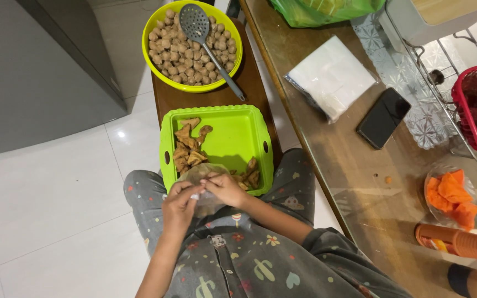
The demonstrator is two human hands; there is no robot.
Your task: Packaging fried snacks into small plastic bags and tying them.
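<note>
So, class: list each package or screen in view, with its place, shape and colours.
Small clear plastic bag: between both hands, over the green tray.
White flat packet in clear wrap: on the table, rectangular.
Black phone: beside the packet, screen dark.
Green plastic bag: table's far edge.

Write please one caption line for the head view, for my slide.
Both hands, left and right, pinch a small clear plastic bag over a green tray of fried pieces.

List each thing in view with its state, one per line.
Left hand: pinching a clear bag.
Right hand: pinching the same bag.
Clear bag: held over the tray.
Green tray: partly filled with fried pieces.
Yellow bowl: full of balls.
Slotted spoon: resting in bowl.
Phone: screen dark.
</note>
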